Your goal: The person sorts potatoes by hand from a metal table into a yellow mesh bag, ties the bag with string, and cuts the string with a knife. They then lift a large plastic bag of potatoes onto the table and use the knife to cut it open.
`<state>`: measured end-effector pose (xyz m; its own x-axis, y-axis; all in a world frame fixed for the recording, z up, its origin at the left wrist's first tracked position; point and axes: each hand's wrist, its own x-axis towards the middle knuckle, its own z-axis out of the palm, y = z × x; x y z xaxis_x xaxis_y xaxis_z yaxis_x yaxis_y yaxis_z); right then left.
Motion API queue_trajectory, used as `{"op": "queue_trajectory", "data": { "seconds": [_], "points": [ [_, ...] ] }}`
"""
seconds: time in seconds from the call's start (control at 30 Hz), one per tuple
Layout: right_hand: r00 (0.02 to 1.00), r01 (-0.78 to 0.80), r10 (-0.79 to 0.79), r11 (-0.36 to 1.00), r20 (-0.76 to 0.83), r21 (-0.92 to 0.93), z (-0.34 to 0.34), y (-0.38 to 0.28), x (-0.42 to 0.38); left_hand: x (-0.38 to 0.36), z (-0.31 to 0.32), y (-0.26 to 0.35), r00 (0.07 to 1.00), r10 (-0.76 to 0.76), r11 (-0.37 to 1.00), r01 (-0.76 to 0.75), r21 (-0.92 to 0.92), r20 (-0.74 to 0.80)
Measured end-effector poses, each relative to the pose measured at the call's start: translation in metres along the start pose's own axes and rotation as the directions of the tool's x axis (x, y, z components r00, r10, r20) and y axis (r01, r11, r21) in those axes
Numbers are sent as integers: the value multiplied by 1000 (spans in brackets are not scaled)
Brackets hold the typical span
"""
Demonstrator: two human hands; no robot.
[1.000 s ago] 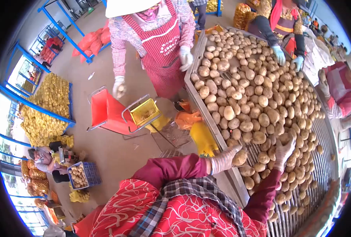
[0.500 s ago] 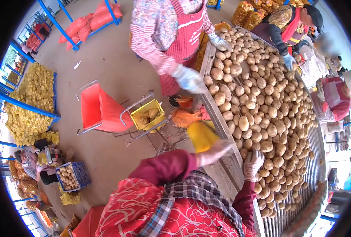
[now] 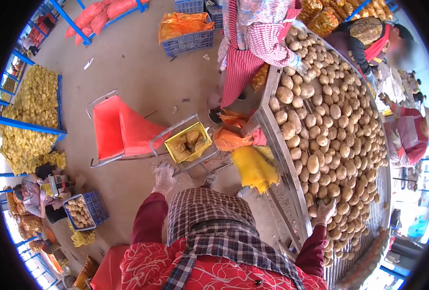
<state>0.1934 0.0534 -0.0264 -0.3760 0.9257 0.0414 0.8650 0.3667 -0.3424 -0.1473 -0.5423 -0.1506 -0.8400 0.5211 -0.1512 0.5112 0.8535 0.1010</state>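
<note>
My left hand (image 3: 163, 178), in a pale glove, reaches out low on the left with its fingers extended and nothing visible in them. Just ahead of it, a yellow bag (image 3: 203, 149) hangs in a metal frame with several potatoes (image 3: 192, 137) inside. A red bag (image 3: 109, 129) is held open on another metal frame beside it. On the sorting table (image 3: 291, 176), my gloved right hand (image 3: 325, 212) rests among the potatoes (image 3: 344, 159), its fingers curled down against one at the near-left side. Neighbouring potatoes partly hide those fingertips.
Across the table's far-left corner stands a co-worker in a striped apron (image 3: 243, 72); other people work along the far right. An orange sack (image 3: 231, 137) and a yellow sack (image 3: 255, 169) hang by the table. Blue crates (image 3: 188, 42) and stacked netted sacks (image 3: 31, 121) surround the floor.
My left hand has swung left from the table edge to beside the yellow bag. My right hand stays among the potatoes. The aproned co-worker has turned, arm over the table; the view has shifted.
</note>
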Motion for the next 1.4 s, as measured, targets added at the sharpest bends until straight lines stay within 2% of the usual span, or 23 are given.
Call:
{"op": "queue_trajectory", "data": {
  "seconds": [0.07,0.1,0.13,0.17,0.2,0.23,0.3,0.33,0.4,0.47,0.57,0.73,0.8,0.87,0.97,1.0,1.03,1.1,1.13,1.2,1.23,1.33,1.4],
  "points": [
    [977,80,-49,986,-210,144,-19,-24,-10,6,9,-9,998,-64,997,63,-36,-10],
    [941,165,-142,985,-307,49,-32,-46,-13,7,8,-11,999,-26,1000,26,-4,24],
    [964,119,43,812,-262,572,-35,-82,-26,4,7,-12,997,31,999,-33,28,69],
    [989,26,99,610,-108,792,-34,-115,-30,-2,8,-14,996,43,999,-45,24,79],
    [994,-107,52,393,94,913,-26,-151,-32,-3,11,-13,994,-45,999,48,-24,98],
    [964,-256,-23,195,266,947,-15,-182,-36,2,17,-7,986,-119,989,129,-76,119],
    [833,-537,-216,-93,510,839,10,-229,-50,7,12,-2,968,-172,976,192,-99,180],
    [751,-649,-308,-182,584,739,25,-247,-55,9,18,7,972,-148,980,169,-103,185],
    [546,-834,-562,-298,621,464,52,-273,-64,4,18,-5,986,-94,994,84,73,137],
    [455,-889,-656,-293,603,352,67,-297,-76,3,17,-5,967,-174,984,161,80,186],
    [429,-902,-656,-271,621,337,80,-333,-93,0,18,2,977,-200,979,202,-26,72],
    [345,-935,-779,-237,523,262,113,-397,-126,4,14,2,980,-190,975,195,-106,51],
    [319,-943,-705,-167,633,289,127,-418,-139,0,21,-1,982,-187,965,185,-185,5],
    [273,-957,-746,-146,607,251,150,-432,-149,-1,18,-2,980,-196,964,187,-189,-31],
    [243,-968,-813,-168,528,186,161,-445,-160,0,24,-5,987,-162,929,149,-338,-8],
    [245,-967,-805,-165,540,192,161,-448,-162,-1,27,-6,986,-144,936,108,-334,-85],
    [251,-964,-838,-171,484,204,157,-454,-165,0,26,-8,979,-126,943,68,-325,-161],
    [229,-969,-902,-175,366,174,159,-466,-167,-1,24,-8,982,-143,929,91,-359,-121],
    [226,-970,-901,-172,371,173,156,-472,-169,0,20,-7,983,-162,917,117,-381,-87],
    [247,-947,-715,-36,654,318,143,-484,-175,0,16,-5,984,-161,902,117,-416,-74],
    [126,-976,-701,38,702,213,146,-482,-171,0,14,-7,986,-152,890,105,-444,-71],
    [96,-948,-736,139,670,288,186,-455,-176,1,17,-9,981,-129,901,56,-430,-143],
    [129,-958,-706,93,696,272,199,-443,-187,-2,17,-8,986,-124,887,62,-457,-107]
  ]
}}
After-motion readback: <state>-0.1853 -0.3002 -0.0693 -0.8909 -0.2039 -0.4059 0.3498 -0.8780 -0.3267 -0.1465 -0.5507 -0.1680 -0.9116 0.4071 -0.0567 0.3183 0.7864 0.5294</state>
